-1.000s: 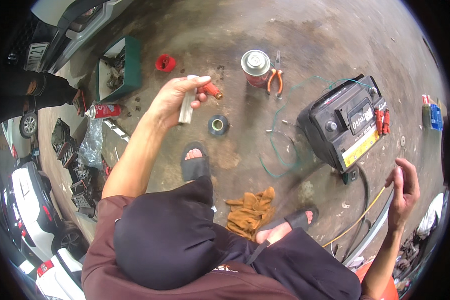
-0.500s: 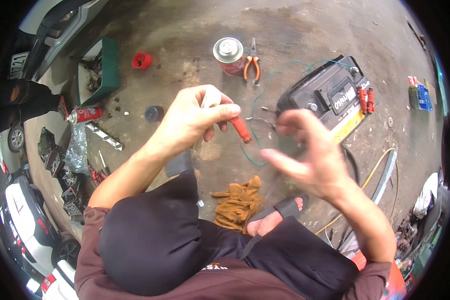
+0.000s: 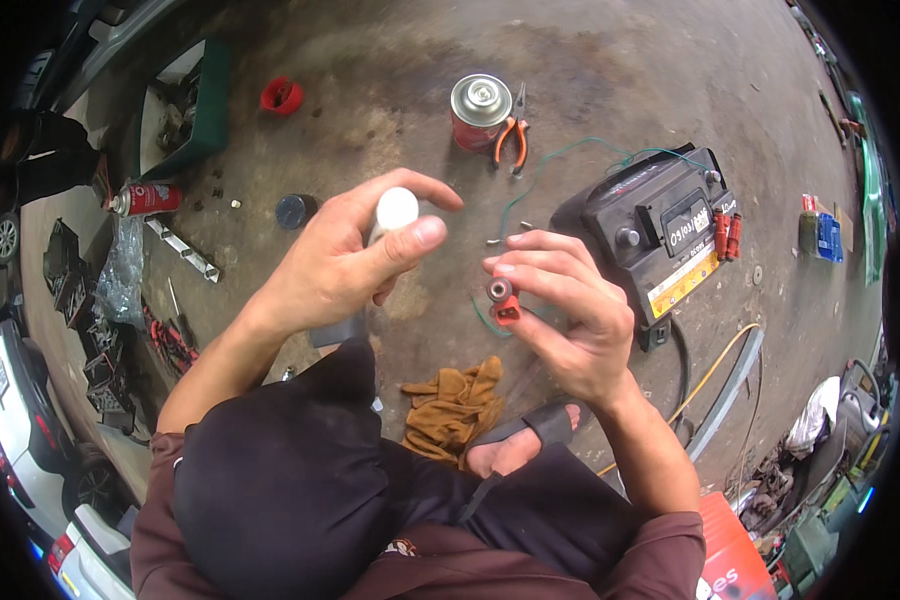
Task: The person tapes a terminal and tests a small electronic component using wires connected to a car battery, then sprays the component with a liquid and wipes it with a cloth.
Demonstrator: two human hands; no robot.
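My right hand [image 3: 575, 305] is closed on a red fuel injector [image 3: 505, 309], its round end and connector socket turned up toward me. My left hand [image 3: 355, 245] is wrapped round a small white cylinder [image 3: 397, 207] with a rounded top; its forefinger points out to the right, and the cylinder's lower part is hidden in the palm. Beyond my right hand stands a black car battery [image 3: 650, 220] with two more red injectors [image 3: 727, 235] lying against its right side. A thin green wire [image 3: 560, 155] runs from the battery's far terminal across the floor.
Orange-handled pliers [image 3: 511, 140] lie beside a metal can [image 3: 480, 115] at the far middle. A brown glove [image 3: 455, 405] lies near my foot. On the left are a green box [image 3: 210, 120], a red cap [image 3: 281, 95], a spray can [image 3: 150, 198] and tool trays [image 3: 90, 320].
The red injector has passed from my left hand to my right. My right hand has closed on it, while the white cylinder now shows upright in my left hand.
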